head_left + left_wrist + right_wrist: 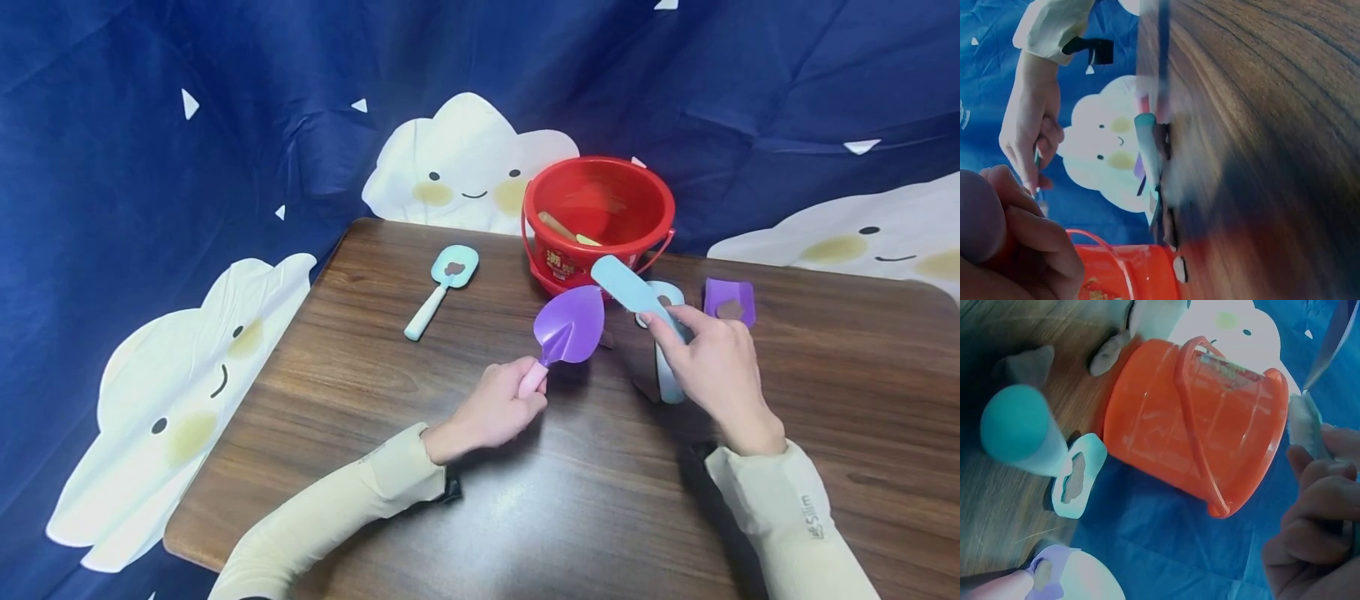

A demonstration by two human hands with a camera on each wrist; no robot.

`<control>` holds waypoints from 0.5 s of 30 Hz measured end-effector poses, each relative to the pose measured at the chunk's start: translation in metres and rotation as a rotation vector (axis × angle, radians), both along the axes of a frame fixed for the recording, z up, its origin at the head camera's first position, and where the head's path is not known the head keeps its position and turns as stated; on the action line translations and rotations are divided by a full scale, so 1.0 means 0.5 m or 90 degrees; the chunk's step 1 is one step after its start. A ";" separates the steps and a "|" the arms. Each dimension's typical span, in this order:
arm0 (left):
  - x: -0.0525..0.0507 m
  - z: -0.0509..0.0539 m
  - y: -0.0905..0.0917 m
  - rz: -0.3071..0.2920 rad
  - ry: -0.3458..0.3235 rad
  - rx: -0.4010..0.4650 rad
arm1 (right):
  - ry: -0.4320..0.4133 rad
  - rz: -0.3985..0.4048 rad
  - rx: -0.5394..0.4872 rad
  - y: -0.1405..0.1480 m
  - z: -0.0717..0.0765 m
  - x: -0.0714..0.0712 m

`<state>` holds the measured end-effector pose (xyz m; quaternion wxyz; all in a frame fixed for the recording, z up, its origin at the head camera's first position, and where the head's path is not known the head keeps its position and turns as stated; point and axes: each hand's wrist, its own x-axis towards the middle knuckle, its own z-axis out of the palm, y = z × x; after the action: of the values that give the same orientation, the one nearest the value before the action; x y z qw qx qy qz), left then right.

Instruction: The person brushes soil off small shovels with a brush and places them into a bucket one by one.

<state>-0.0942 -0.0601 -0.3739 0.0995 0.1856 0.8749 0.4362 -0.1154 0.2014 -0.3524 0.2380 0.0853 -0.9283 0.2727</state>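
Observation:
My left hand [498, 404] grips the pink handle of a purple toy shovel [572, 323], its blade pointing up towards the bucket. In my right hand [716, 367], thumb and fingers pinch a light blue, flat, round-ended tool [626, 283]; its exact kind cannot be told. This tool hangs in front of the red bucket [551, 262], partly over a second light blue shovel [670, 387] lying on the table. A tan handle [557, 225] and a yellowish piece show inside the bucket. Seen from the right wrist, a grey-brown lump [1074, 478] lies on the light blue shovel's blade.
On the wooden table [337, 375], another light blue shovel [425, 312] lies to the left, with a brown patch on its blade. A purple shovel [729, 298] lies to the right. Stone-like lumps [1109, 355] lie near the bucket. A blue cloud-patterned curtain [262, 50] hangs behind.

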 end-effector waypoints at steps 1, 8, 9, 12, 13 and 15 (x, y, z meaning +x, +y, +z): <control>0.000 0.002 -0.001 0.003 -0.004 0.008 | -0.006 -0.002 0.005 0.002 -0.002 0.000; -0.017 0.028 -0.021 0.013 -0.043 0.065 | -0.104 0.017 0.040 0.015 -0.019 0.002; -0.023 0.033 -0.024 0.009 -0.032 0.053 | -0.115 0.020 0.045 0.016 -0.020 0.002; -0.045 0.053 -0.031 0.006 0.003 0.011 | -0.136 0.028 0.052 0.019 -0.022 0.003; -0.053 0.061 -0.032 0.009 0.016 -0.005 | -0.142 0.030 0.054 0.019 -0.022 0.004; -0.070 0.078 -0.032 0.020 0.039 -0.030 | -0.154 0.034 0.056 0.020 -0.021 0.004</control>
<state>-0.1293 -0.0759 -0.3351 0.0703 0.1824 0.8902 0.4115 -0.1134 0.2116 -0.3631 0.1135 0.0866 -0.9586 0.2466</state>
